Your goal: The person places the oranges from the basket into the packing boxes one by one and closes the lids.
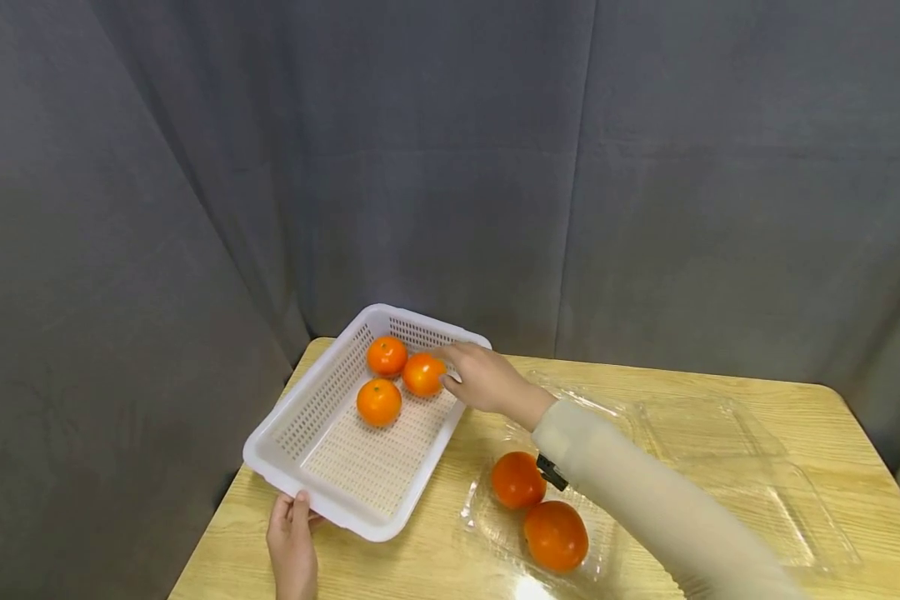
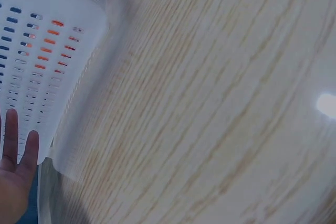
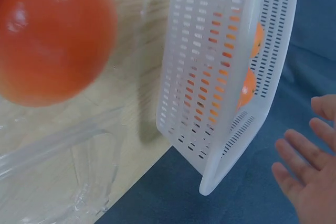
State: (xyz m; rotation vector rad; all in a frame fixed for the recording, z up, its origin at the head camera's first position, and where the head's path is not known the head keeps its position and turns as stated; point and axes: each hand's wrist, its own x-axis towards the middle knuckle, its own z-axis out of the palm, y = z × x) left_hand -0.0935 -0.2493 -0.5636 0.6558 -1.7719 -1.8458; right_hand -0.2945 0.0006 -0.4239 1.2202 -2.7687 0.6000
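Note:
A white slotted plastic basket point(image 1: 367, 492) at the left of the table contains three round, glossy orange fruits point(image 1: 379, 403) toward its far end. With the thumb on the rim and fingers beneath, my left hand point(image 1: 292, 546) holds the basket's near left corner. In the left wrist view, fingers point(image 2: 10, 140) stretch along the basket's slotted outside. My right hand point(image 1: 487, 379) reaches over the basket's right rim, fingertips beside the rightmost fruit. The right wrist view shows that hand point(image 3: 315, 166) with fingers loosely spread and nothing gripped.
Two larger orange-red fruits point(image 1: 557, 536) sit in a clear plastic tray point(image 1: 472, 508) under the right forearm. More clear plastic packaging point(image 1: 750, 492) lies on the wooden table point(image 1: 817, 408) at the right. A dark grey curtain point(image 1: 450, 167) hangs behind the table.

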